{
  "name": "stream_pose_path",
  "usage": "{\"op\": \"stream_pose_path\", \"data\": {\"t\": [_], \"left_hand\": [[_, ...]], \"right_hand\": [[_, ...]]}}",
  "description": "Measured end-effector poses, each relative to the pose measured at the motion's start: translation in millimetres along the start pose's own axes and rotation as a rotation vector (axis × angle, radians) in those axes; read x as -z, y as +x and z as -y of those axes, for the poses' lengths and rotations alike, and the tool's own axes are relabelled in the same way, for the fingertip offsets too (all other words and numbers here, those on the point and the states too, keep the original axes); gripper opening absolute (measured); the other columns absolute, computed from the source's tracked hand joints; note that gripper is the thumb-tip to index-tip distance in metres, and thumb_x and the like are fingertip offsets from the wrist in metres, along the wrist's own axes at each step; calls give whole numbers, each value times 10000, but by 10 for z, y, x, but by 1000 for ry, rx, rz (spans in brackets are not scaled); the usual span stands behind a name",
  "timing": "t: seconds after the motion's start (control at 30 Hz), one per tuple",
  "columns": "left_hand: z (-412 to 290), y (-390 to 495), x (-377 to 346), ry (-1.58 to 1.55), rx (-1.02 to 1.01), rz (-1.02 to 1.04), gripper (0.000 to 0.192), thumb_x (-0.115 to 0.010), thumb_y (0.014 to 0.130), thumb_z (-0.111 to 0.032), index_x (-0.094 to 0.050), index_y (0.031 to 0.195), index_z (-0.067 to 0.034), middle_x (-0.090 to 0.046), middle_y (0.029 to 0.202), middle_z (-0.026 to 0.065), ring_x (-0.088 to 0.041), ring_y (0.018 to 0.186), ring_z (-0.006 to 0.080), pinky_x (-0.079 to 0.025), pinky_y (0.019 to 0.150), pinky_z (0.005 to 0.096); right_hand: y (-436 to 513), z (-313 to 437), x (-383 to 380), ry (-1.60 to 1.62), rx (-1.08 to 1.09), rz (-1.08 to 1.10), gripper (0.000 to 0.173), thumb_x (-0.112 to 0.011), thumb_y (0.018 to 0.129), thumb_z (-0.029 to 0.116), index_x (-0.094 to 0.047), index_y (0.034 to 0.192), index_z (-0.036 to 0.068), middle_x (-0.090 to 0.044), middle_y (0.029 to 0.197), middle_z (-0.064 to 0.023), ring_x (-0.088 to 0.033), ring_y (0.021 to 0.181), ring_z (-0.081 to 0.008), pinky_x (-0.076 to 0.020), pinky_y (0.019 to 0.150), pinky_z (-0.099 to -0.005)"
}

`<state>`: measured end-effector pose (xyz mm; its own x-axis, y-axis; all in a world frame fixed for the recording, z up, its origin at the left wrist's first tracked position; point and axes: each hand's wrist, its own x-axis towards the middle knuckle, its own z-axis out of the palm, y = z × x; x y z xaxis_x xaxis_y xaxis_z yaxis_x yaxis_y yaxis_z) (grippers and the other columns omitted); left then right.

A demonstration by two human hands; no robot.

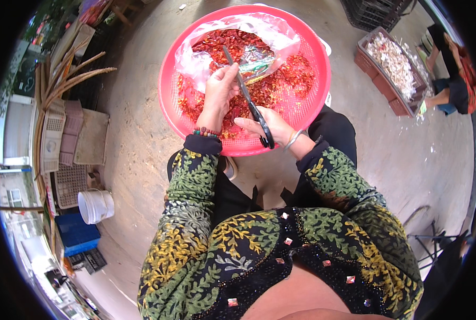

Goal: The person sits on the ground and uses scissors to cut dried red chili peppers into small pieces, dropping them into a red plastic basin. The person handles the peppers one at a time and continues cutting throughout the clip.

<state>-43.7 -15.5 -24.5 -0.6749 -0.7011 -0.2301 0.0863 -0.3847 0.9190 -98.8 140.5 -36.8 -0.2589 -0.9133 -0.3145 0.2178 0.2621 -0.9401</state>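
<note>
A pair of dark-handled scissors (pixel 244 89) slants across the middle of the view, with its blade tips pointing away from me. My right hand (pixel 276 124) is at the handles, its thumb stretched out to the left. My left hand (pixel 221 86) has thumb and fingers drawn together against the blades; whether they grip the metal or a small piece is hidden. Below both hands, cut dried red chillies (pixel 300 76) with yellow seeds lie in a round pink plastic sieve basket (pixel 167 94). An open clear plastic bag (pixel 194 70) inside it holds more chillies and shows a green printed patch.
The basket sits before my knees. To the right, a brown plastic crate (pixel 398 98) holds whitish pieces, with another person (pixel 454 76) beside it and a black crate (pixel 376 14) behind. On the left are a white bucket (pixel 96 206), a blue bin (pixel 76 232) and stacked crates (pixel 54 136).
</note>
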Motion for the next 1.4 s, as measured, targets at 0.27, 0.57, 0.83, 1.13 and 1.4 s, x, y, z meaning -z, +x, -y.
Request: {"op": "stream_pose_path", "data": {"t": [0.27,0.57,0.83,1.13,1.4], "left_hand": [[24,58,73,-72,-51,-75,299,-533,930,-334,-588,951,-41,-625,740,50,-551,562,86,-441,491,199],[163,413,63,563,-358,88,179,-595,880,-116,-633,986,24,-657,786,48,-618,663,105,-479,580,221],[273,1061,-414,1363,-833,192,150,-570,793,-98,-672,889,-42,-646,882,157,-612,843,328,-477,758,407],[416,1556,-597,1540,-772,401,224,-559,824,-168,-634,1024,-100,-608,1061,142,-566,1008,318,-454,843,361],[427,1593,-705,1859,-1076,322,183,-582,779,-187,-658,946,-188,-597,997,60,-555,998,242,-475,826,379]], "right_hand": [[-83,96,30,-161,177,-14,601,-760,672,549,-497,801,24,-526,727,-45,-517,692,-137,-451,631,-294],[-218,229,25,-472,579,-57,621,-788,607,518,-502,784,-4,-539,784,-155,-557,746,-312,-457,686,-387],[-241,361,149,-406,650,-114,594,-792,607,497,-497,764,5,-537,761,-138,-560,718,-302,-461,661,-371],[-172,409,177,-377,599,-111,617,-788,603,519,-497,748,-6,-543,756,-152,-575,748,-320,-471,677,-384],[-128,371,130,-450,649,-136,584,-785,610,499,-507,727,0,-545,740,-146,-576,738,-321,-471,678,-388]]}}
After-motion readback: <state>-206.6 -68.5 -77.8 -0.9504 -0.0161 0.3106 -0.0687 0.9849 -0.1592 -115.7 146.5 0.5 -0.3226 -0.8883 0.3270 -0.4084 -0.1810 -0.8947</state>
